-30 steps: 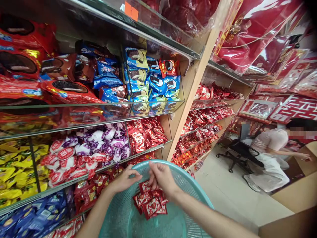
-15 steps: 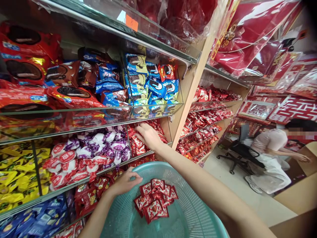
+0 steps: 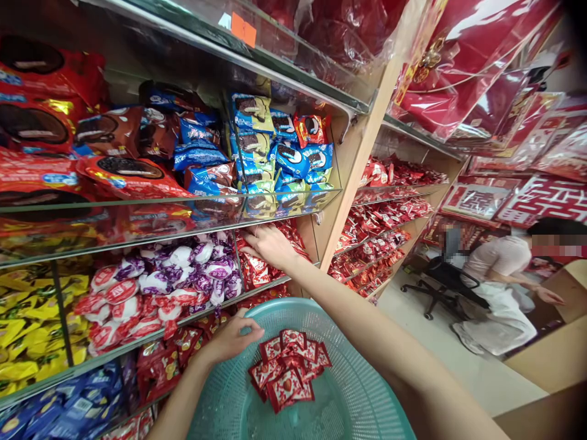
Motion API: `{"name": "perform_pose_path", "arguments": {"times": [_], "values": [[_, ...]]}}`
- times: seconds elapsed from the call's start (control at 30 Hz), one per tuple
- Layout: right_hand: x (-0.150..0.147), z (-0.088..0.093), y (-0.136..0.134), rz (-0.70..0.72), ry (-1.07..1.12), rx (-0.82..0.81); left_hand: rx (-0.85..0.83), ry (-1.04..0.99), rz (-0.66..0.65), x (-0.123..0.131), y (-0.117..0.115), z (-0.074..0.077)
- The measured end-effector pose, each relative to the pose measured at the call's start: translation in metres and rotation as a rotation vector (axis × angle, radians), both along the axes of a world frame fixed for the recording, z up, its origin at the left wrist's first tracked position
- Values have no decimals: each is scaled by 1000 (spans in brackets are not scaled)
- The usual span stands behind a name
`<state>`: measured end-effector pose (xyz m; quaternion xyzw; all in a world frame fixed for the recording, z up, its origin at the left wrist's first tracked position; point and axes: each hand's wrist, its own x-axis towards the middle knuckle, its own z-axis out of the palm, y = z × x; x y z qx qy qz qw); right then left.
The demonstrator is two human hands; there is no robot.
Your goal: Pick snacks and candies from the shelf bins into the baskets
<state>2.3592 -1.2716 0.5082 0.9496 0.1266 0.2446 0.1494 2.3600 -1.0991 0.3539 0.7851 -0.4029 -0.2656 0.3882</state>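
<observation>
My left hand [image 3: 233, 336] grips the near-left rim of a green plastic basket [image 3: 362, 373], thumb over the edge. Inside the basket lies a small heap of red-and-white wrapped candy packets [image 3: 291, 382]. My right hand [image 3: 273, 247] reaches over the basket into a shelf compartment of similar red packets [image 3: 257, 272]. Its fingers are stretched out and somewhat apart above those packets, with nothing visible in them; some fingertips are partly hidden. Left of that compartment, behind a clear divider, sit purple-and-white wrapped candies [image 3: 183, 260].
A glass shelf edge [image 3: 202, 211] runs just above my right hand. Packaged cookies [image 3: 288, 159] fill the shelf above; yellow packets [image 3: 32, 318] lie to the left. A wooden upright [image 3: 362, 146] stands right of the compartment. Beyond, a seated person [image 3: 499, 275] works by an office chair [image 3: 447, 284].
My right hand has moved slightly left and down into the compartment of red packets. The left hand, basket and heap in it are nearly unchanged. The seated person's hands have shifted left.
</observation>
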Motion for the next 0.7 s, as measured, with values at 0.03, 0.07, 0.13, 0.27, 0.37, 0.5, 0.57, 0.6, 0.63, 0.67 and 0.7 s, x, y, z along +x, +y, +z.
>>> {"name": "perform_pose_path", "arguments": {"times": [0.03, 0.07, 0.13, 0.27, 0.37, 0.5, 0.57, 0.6, 0.63, 0.67, 0.7], "values": [[0, 0, -1, -4, -6, -3, 3, 0, 0, 0, 0, 0], [0, 0, -1, -9, -15, -5, 4, 1, -1, -1, 0, 1], [-2, 0, -2, -27, -31, -11, 6, 4, 1, -1, 1, 1], [-4, 4, 1, -56, -39, -23, 11, 4, -6, -1, 0, 3], [-3, 10, 8, -84, -26, -25, 16, -12, -10, -2, 1, 4], [0, 15, 17, -124, -43, -33, 10, -13, -5, -2, 1, 3], [1, 15, 18, -141, -54, -39, 14, -4, -2, -2, 1, 2], [2, 14, 18, -149, -55, -40, 18, -1, 1, -2, 1, 2], [2, 14, 18, -156, -55, -40, 21, 0, 4, -2, 1, 2], [2, 13, 17, -163, -57, -38, 24, 1, 6, -2, 1, 2], [3, 12, 16, -169, -61, -32, 25, 3, 6, -1, 1, 2]]}}
